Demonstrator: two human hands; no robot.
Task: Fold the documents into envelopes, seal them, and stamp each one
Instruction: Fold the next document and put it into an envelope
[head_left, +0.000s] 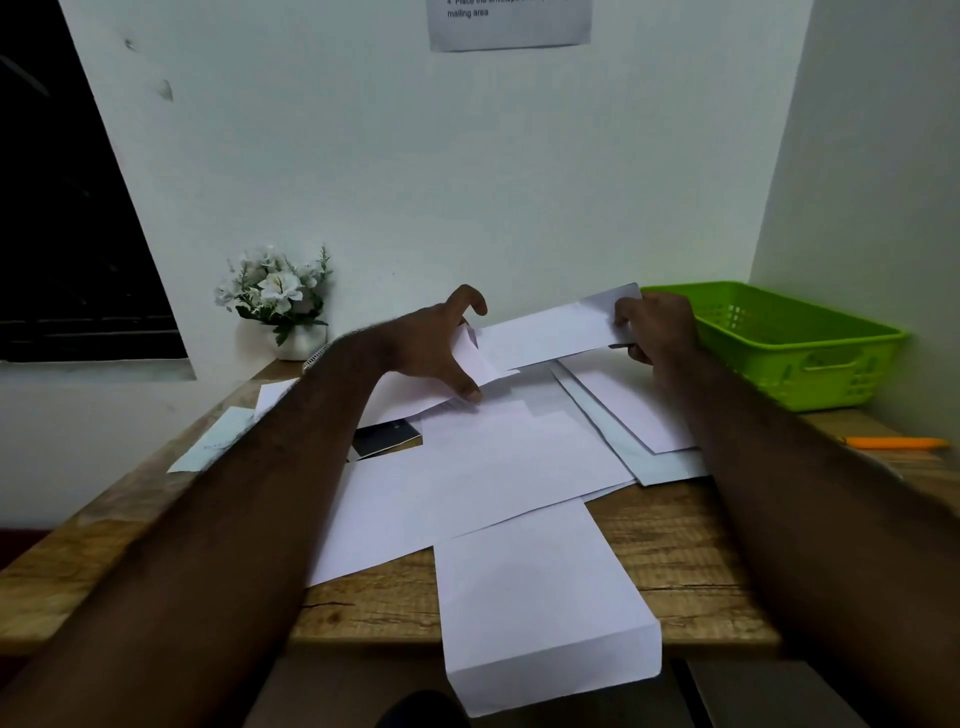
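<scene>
R hand (657, 325) pinches the right end of the envelope (550, 332), held just above loose sheets (498, 467) mid-desk (691, 545). L hand (441, 353) is at its left end, fingers spread, index hooked up, thumb tip on a folded sheet (415, 395); can't tell if it grips. One sheet (545, 613) overhangs the front edge. Green basket (779, 353) fills the far-right corner, orange pen (896, 443) lies near the right edge, flower pot (280, 306) far left. Bare wood front-left & front-right.
</scene>
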